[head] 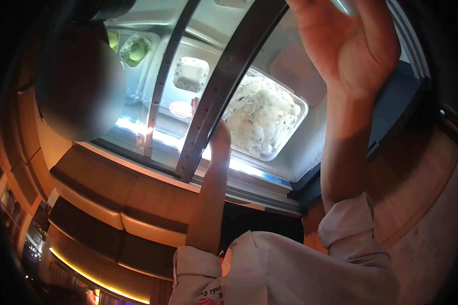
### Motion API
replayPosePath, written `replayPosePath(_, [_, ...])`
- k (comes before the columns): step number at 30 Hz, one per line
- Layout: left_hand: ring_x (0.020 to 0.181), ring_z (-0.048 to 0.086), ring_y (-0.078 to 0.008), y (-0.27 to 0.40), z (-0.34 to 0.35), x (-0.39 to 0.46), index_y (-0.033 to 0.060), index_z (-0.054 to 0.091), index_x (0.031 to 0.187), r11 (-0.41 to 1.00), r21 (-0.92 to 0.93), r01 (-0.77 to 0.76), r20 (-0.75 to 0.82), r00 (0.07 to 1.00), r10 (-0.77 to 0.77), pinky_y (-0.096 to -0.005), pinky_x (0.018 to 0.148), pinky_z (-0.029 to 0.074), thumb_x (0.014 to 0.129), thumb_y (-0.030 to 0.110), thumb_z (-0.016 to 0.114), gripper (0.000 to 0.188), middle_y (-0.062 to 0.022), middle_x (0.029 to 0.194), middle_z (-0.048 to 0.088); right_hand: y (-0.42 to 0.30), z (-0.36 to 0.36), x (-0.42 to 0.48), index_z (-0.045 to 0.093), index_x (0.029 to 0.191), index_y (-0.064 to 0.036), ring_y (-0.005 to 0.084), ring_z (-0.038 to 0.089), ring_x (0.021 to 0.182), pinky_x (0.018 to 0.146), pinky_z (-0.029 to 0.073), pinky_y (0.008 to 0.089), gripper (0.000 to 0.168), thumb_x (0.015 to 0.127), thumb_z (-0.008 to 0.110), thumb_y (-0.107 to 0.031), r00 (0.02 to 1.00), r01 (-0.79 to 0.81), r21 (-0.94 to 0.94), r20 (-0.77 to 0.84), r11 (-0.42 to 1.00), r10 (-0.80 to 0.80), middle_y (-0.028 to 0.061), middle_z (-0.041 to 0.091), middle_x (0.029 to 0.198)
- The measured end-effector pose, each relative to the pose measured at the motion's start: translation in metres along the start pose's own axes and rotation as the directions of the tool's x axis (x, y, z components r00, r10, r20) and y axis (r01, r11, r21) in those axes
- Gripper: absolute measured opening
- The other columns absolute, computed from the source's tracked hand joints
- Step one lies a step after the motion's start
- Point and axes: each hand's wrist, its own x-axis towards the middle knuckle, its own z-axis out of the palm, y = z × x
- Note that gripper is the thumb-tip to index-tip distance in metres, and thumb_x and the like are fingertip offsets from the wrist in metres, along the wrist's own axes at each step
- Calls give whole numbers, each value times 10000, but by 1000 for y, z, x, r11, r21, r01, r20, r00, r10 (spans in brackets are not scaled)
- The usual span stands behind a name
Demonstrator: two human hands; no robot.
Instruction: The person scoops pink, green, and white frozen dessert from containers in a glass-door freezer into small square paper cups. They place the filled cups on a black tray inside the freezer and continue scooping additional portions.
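A display freezer with sliding glass lids lies before me. Through its opening shows a rectangular tub of pale ice cream with dark flecks (261, 114). My left hand (220, 139) is at the tub's near left side, by the dark lid frame (223, 82); its fingers pass behind the frame, and a fingertip shows through the glass. What it grips is hidden. My right hand (347, 53) is raised over the freezer's right side, palm towards the camera. A shiny thing (343, 7) shows at its fingers, which are cut off by the picture's top edge.
Under the glass at left are a white speckled container (191, 74) and a green one (136, 50). A blurred round shape (80, 84), perhaps a person's head, covers the far left. Cushioned bench seating (87, 206) stands at lower left, and a curved wooden surface (416, 190) at right.
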Motion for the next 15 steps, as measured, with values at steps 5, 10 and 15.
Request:
replayPosePath(5, [1376, 300, -298, 79, -32, -29, -13, 333, 1417, 975, 169, 147, 333, 922, -196, -379, 1126, 224, 991, 333, 455, 563, -209, 1461, 342, -28, -17, -126, 272, 1421, 13, 269, 596, 1105, 925, 492, 379, 643, 890, 597, -148, 929, -211, 345, -220, 915, 297, 265, 504, 1300])
replayPosePath(10, [1310, 398, -320, 81, -69, -38, 13, 410, 1364, 903, 385, -191, 555, 830, -61, -413, 1080, 330, 971, 261, 482, 471, -194, 1424, 393, -31, -5, -228, 362, 1351, 11, 233, 646, 821, 792, 515, 375, 633, 775, 617, -47, 454, -821, 181, -369, 542, 811, 197, 598, 1047])
replayPosePath(15, [1221, 479, -337, 78, -72, -45, 14, 461, 1315, 746, 414, -522, 637, 751, 171, -429, 1011, 416, 899, 150, 585, 455, -198, 1341, 462, 18, -10, -248, 484, 1153, -18, 238, 652, 807, 732, 513, 351, 314, 878, 571, -141, 371, -611, -776, -454, -155, 810, 164, 605, 870])
